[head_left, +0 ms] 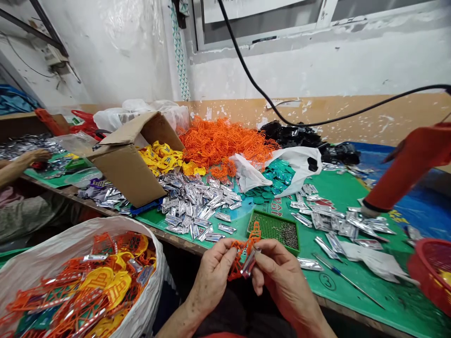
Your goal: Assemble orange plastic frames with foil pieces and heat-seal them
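My left hand [214,277] and my right hand [282,277] are close together above the table's near edge. My left hand grips an orange plastic lattice piece [243,256], and my right hand pinches a silver foil packet [250,263] against it. Loose silver foil packets [193,204] lie in a heap on the green mat [338,197] beyond my hands. A green perforated tray [275,230] holding small grey bits sits just past my right hand. My lower fingers are partly hidden behind the pieces.
A white sack [81,281] of orange and yellow pieces stands at my left. A tipped cardboard box [127,164] and an orange lattice pile [221,143] lie behind. A co-worker's red sleeve [412,164] reaches in at right, another person's hand [35,157] at left. A red basket [433,272] sits at right.
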Demonstrator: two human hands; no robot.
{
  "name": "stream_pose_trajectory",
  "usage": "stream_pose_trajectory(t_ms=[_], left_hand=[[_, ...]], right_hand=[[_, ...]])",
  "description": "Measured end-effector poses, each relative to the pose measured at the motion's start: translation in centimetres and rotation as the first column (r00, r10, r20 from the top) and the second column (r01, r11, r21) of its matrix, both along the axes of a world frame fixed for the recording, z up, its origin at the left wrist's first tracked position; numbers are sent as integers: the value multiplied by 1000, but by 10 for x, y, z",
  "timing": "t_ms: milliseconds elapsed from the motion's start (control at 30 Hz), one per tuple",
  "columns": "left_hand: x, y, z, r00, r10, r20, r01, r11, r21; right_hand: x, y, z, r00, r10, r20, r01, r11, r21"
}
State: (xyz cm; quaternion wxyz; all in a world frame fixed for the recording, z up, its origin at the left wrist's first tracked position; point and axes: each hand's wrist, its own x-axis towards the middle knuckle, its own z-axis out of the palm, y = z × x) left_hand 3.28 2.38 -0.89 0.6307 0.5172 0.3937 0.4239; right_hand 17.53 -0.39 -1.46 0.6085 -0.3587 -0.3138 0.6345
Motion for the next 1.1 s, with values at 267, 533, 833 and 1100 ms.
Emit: stream_pose_trajectory(t_ms=[267,533,833,1100], left_hand=[[4,-4,-5,998,-58,20,57,997,50],[-4,-4,-8,936,0,-353,208,808,551],[-4,-9,0,921,110,-374,306,388,869],[-5,-13,11,905,144,-399,350,280,894]], right_hand=[[-13,2,-11,983,-149,-110,147,989,-28],[3,-8,-18,946,-196,257,121,953,279],[22,-31,-21,769,-463,440,182,819,544],[23,-48,-34,961,-145,237,151,988,-7]])
